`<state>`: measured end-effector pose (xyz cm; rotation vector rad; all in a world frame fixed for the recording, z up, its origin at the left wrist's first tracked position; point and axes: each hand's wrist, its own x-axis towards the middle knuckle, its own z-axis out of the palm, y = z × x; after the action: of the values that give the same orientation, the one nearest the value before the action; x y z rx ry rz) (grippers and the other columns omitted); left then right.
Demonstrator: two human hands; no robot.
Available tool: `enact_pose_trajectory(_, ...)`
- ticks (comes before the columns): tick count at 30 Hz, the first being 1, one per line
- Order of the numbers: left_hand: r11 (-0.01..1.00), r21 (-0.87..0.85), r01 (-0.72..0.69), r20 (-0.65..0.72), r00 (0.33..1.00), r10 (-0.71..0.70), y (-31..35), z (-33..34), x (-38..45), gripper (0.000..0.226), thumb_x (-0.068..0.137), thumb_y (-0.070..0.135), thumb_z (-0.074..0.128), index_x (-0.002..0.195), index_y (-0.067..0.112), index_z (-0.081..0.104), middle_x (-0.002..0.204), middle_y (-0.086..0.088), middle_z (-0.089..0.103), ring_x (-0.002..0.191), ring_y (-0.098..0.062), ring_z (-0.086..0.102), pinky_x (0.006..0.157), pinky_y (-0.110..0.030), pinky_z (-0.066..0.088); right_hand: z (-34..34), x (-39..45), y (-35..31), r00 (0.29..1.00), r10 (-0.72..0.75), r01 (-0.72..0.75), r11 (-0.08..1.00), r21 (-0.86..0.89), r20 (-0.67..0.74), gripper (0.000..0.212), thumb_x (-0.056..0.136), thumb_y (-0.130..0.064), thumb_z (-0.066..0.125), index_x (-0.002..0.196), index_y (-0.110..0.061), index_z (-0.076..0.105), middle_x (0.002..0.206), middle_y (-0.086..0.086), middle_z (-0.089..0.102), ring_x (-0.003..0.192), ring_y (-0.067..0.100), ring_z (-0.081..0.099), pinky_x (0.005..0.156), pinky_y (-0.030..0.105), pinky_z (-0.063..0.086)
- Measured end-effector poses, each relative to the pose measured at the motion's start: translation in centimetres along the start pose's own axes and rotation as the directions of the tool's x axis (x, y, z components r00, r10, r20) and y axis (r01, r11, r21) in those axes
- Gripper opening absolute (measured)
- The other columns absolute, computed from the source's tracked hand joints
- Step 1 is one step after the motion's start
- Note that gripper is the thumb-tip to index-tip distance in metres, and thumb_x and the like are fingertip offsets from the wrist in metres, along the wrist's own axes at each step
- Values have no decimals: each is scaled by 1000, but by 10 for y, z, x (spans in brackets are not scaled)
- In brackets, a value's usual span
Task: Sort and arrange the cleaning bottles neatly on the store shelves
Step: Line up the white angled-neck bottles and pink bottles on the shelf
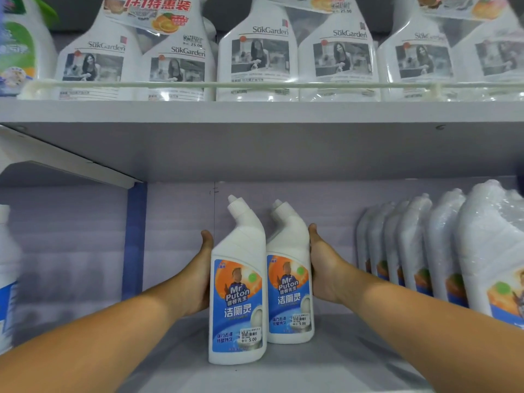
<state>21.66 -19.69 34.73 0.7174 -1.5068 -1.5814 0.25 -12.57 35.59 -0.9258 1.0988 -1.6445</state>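
Two white angled-neck toilet cleaner bottles with blue and orange labels stand upright side by side on the lower shelf [354, 350]. The left bottle [238, 282] is nearer to me; the right bottle [290, 276] stands slightly behind it. My left hand [200, 276] lies flat against the left bottle's outer side. My right hand [323, 268] presses against the right bottle's outer side. Both bottles are squeezed between my palms, and my fingers are mostly hidden behind them.
A row of several shrink-wrapped bottles of the same cleaner [442, 251] fills the lower shelf at the right. A white and blue bottle [7, 279] stands at the far left edge. The upper shelf [255, 110] carries wrapped SukGarden spray bottle pairs [258, 52].
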Motion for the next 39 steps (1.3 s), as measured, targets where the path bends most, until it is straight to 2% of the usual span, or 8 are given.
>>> enact_pose_trajectory(7, 1000, -2, 9, -27, 1000, -9, -1, 3, -2, 94, 90, 80, 15, 78, 14, 81, 94, -22, 77, 73, -32, 77, 74, -42, 56, -1, -2, 0, 1000, 13, -13, 1000, -26, -19, 88, 90, -81, 27, 120, -9, 69, 115, 25, 73, 112, 40, 68, 104, 56, 50)
enact_pose_trajectory(14, 998, 60, 3, -74, 997, 1, 9, 5, -20, 93, 93, 80, 18, 109, 6, 72, 103, -23, 76, 90, -34, 77, 89, -46, 56, -2, -3, -1, 1000, 4, -5, 998, -58, -27, 85, 94, -77, 24, 125, -11, 67, 113, 20, 75, 110, 37, 70, 102, 52, 53)
enact_pose_trajectory(17, 983, 163, -82, -128, 986, 103, 8, -3, -31, 75, 98, 72, 33, 116, 6, 62, 94, -12, 77, 97, -29, 71, 99, -45, 52, -8, -18, -4, 991, -116, 97, 965, -242, -69, 65, 101, -66, 31, 115, -14, 68, 93, 8, 79, 97, 28, 73, 90, 42, 57)
enact_pose_trajectory(21, 878, 436, -199, -186, 934, 304, 7, -5, -58, 37, 93, 57, 62, 117, 29, 63, 106, 1, 74, 99, -20, 71, 92, -47, 59, -22, -41, 2, 967, -250, 193, 837, -513, -43, 30, 95, -41, 67, 116, -19, 64, 102, 3, 78, 97, 22, 74, 92, 47, 59)
enact_pose_trajectory(26, 823, 530, -205, -107, 946, 305, 7, -7, -73, 54, 76, 36, 86, 123, 31, 60, 114, 4, 65, 94, -21, 75, 74, -46, 65, -19, -47, 9, 972, -226, 127, 727, -675, -61, 22, 93, -21, 72, 112, -16, 61, 106, 4, 73, 91, 21, 75, 81, 47, 64)
enact_pose_trajectory(32, 816, 550, -177, -88, 959, 268, 4, -9, -74, 55, 81, 21, 85, 127, 27, 57, 111, -1, 62, 96, -22, 73, 77, -47, 64, -16, -54, 2, 973, -203, 57, 671, -740, -110, 38, 91, -32, 75, 121, -12, 62, 106, 6, 73, 94, 20, 72, 79, 39, 64)
enact_pose_trajectory(37, 834, 533, -145, -164, 949, 270, -2, 1, -102, 71, 80, 28, 86, 140, 16, 50, 118, -4, 70, 93, -20, 73, 73, -33, 60, -24, -100, -2, 971, -225, 101, 702, -705, -85, 57, 85, -39, 80, 127, -9, 57, 117, 8, 68, 102, 23, 71, 86, 42, 62)
enact_pose_trajectory(39, 814, 558, -164, -222, 915, 337, -3, 12, -120, 74, 79, 36, 85, 142, 18, 49, 126, -3, 66, 101, -18, 69, 84, -37, 60, -36, -130, -4, 967, -253, 170, 689, -704, -15, 64, 82, -44, 81, 131, -11, 57, 120, 7, 68, 103, 21, 71, 87, 43, 62)
